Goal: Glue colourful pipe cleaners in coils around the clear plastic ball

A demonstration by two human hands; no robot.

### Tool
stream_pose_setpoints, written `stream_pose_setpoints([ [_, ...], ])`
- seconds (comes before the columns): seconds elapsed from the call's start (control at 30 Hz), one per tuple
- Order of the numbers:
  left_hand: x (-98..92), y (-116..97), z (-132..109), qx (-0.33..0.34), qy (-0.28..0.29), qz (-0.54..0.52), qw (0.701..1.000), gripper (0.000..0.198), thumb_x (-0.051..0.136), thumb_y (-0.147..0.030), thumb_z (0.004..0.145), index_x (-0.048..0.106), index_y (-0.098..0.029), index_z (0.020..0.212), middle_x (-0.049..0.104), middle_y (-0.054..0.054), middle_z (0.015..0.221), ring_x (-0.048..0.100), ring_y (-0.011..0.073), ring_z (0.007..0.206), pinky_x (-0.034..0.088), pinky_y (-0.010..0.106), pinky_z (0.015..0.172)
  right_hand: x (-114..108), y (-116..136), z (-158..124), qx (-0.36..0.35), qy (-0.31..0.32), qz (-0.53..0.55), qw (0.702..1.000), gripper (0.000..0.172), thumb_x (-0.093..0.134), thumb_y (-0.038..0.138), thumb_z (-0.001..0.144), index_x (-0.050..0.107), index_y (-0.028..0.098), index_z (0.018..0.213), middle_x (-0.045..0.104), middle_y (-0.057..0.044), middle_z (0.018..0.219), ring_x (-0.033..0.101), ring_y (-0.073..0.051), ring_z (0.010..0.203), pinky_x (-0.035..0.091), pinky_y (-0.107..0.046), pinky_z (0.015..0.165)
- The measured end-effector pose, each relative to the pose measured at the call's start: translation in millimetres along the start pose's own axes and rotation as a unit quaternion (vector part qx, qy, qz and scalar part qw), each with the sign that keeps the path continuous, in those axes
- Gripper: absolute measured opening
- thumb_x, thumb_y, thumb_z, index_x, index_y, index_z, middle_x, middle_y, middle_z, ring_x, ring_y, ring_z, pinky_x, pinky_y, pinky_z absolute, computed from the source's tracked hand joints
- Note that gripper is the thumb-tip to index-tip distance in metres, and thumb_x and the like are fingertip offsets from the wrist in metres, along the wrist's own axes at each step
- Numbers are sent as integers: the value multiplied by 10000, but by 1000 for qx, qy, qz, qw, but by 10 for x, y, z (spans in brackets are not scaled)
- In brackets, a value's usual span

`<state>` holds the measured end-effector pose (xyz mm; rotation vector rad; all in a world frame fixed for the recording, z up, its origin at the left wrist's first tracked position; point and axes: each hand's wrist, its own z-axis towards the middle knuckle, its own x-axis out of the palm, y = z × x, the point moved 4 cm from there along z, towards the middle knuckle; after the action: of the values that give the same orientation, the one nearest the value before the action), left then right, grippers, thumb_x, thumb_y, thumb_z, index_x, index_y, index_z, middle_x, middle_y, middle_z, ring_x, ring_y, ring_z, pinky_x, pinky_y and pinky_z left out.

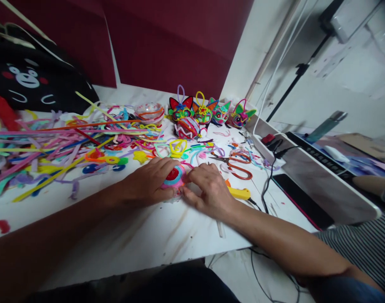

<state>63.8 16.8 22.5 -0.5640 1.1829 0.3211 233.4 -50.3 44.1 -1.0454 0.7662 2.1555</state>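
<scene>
A round craft piece (174, 176) coiled from pipe cleaners, with a red middle, a light blue ring and a pink edge, is held low over the white table (126, 244). My left hand (150, 182) is closed on its left side, thumb at the near edge. The fingers of my right hand (208, 187) are bent and pinch its right edge; their tips partly cover it. Just right of that hand lies a yellow-handled tool with a cord (239, 193), its front part hidden. Scissors with orange handles (239, 171) rest behind it.
A tangle of loose pipe cleaners (62, 155) spreads over the left. Several animal-faced ornaments (181, 110) and a clear bowl (149, 112) stand at the back. Right are a phone (301, 201), cables and a low partition (325, 181); beyond it sits another person in a striped sleeve (363, 244).
</scene>
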Motion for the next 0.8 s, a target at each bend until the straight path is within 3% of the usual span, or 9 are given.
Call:
stream_pose_setpoints([
  [0.17,-15,10,9,-6,31,-14,999,565,543,-450,881,453,-136,1342,598,176,1307,566,368,1218,445,496,1042,-30,-34,0,-24,14,-7,1000,178,591,325,996,679,172,982,744,-72,916,621,-248,891,348,-385,787],
  [0.33,35,44,-6,3,-3,-3,1000,550,548,-441,880,444,-170,1346,599,147,1318,571,349,1208,432,480,1054,-34,-21,-1,-8,10,2,1000,153,624,311,972,680,170,959,746,-69,903,638,-250,890,345,-381,781],
  [0.53,98,70,-37,24,-40,19,999,545,551,-399,886,404,-219,1379,600,119,1339,561,326,1212,426,448,1057,8,13,15,58,8,39,998,111,651,284,900,648,173,902,735,-62,894,665,-258,906,370,-389,815],
  [0.8,28,4,-2,-2,8,8,1000,540,534,-429,894,427,-171,1356,600,144,1310,568,343,1213,438,473,1048,6,24,23,58,23,32,998,118,595,299,911,629,186,899,731,-66,902,658,-254,902,378,-395,824],
])
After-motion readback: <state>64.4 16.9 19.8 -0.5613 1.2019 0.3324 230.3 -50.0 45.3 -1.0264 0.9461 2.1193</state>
